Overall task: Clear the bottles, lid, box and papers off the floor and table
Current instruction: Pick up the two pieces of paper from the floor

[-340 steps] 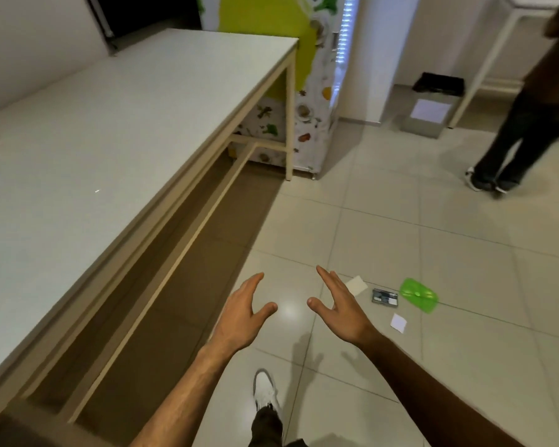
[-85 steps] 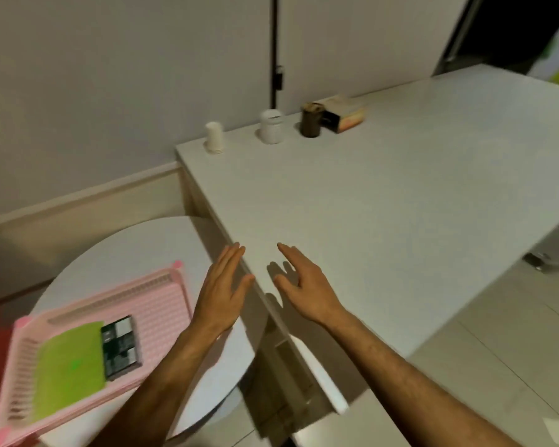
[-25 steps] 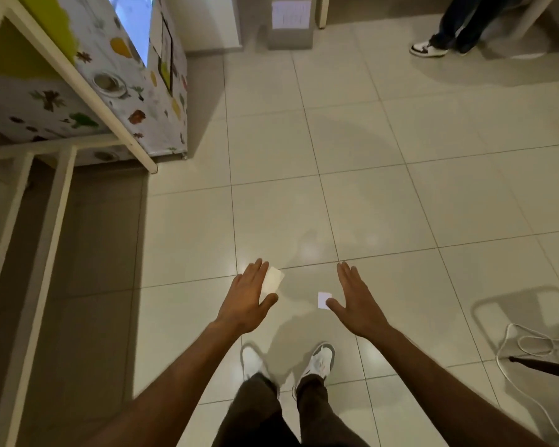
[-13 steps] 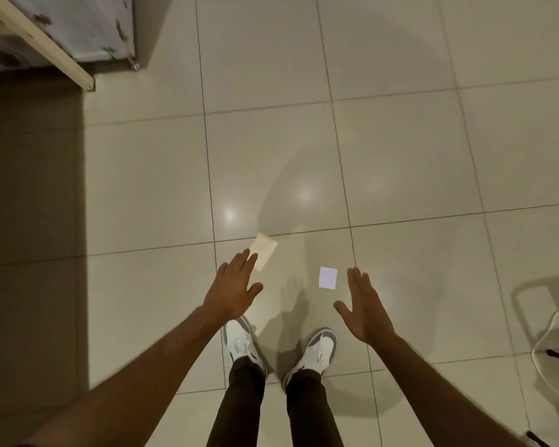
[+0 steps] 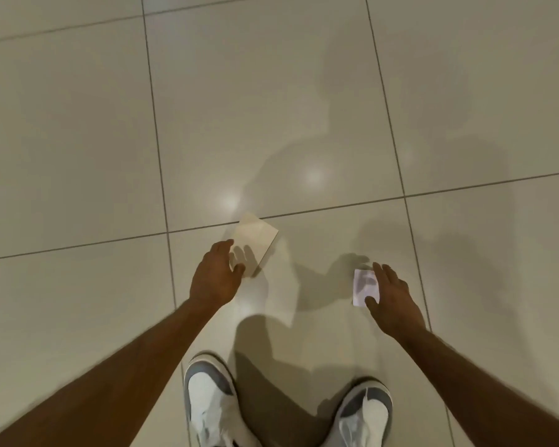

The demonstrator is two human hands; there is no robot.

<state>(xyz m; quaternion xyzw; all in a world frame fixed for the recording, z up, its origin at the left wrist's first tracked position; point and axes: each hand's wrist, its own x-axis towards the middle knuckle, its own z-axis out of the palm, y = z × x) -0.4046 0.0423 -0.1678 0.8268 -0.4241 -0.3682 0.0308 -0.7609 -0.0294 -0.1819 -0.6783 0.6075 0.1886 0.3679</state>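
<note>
Reaching for 2 papers on the floor (image 5: 78, 124).
My left hand (image 5: 214, 279) & right hand (image 5: 392, 304), grip wide, hover by beige paper (image 5: 255, 241), white paper (image 5: 363, 287); 2 shoes (image 5: 208, 411) below.

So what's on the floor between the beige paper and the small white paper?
Nothing: in the head view only bare tile with hand shadows lies between the beige paper and the small white paper.

Light: dim, warm overhead | Glare: two spots on floor tiles (image 5: 78, 124), centre | Shadows: soft, lower centre | Blur: slight; edges bowed
</note>
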